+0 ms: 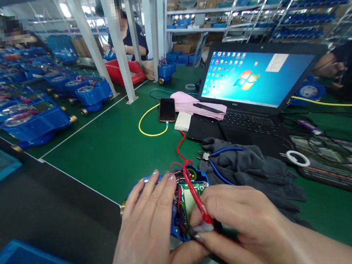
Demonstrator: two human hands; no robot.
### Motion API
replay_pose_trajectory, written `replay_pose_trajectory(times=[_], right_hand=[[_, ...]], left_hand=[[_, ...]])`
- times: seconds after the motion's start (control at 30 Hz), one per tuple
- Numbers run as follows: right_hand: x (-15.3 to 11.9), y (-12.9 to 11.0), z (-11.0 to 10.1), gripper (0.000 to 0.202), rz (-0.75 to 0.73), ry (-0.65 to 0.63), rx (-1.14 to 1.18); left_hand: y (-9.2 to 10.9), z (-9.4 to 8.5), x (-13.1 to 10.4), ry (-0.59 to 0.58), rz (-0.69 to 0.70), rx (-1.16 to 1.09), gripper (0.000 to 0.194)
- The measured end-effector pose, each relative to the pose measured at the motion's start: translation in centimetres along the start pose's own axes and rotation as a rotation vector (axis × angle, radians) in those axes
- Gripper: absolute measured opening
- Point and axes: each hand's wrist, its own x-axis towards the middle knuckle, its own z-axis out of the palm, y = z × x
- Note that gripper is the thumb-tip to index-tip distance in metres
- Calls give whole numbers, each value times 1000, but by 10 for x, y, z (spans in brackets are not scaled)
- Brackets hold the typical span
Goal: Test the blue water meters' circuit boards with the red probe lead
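A blue housing (pixel 177 230) with a green circuit board (pixel 188 198) and thin coloured wires inside sits at the lower middle of the green table. Across its left side lies my left hand (pixel 149 223), fingers stretched out and the thumb along the near edge. My right hand (pixel 240 219) is closed at the board's near right corner, pinching a grey piece (pixel 204 227) at the end of a thick red cable (pixel 194 190). The cable runs up over the housing toward a white block (pixel 183 121). The tip of the grey piece is partly hidden by my fingers.
Blue-handled pliers (pixel 214 161) rest on a dark cloth (pixel 250 169). Beyond are a laptop (pixel 253 77), a phone (pixel 166 109) and a pink cloth (pixel 188 104). Many blue meter units (pixel 37 121) stand at left. People sit behind the metal posts (pixel 120 48) and at the right edge.
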Motion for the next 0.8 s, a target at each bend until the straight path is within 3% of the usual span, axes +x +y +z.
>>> replay_pose_trajectory(times=[0.23,0.57,0.8], right_hand=[[-1,-1,-2,11,9,-11,-23],[-1,-7,-17,11,78,-116,-30],[-1,0,-11,17,74,-13,27]], left_hand=[[8,-1,0,-62,-86,-106,69],[9,-1,1,-73,-75,-92,74],[8,-2,3,-78,-71,-81,72]])
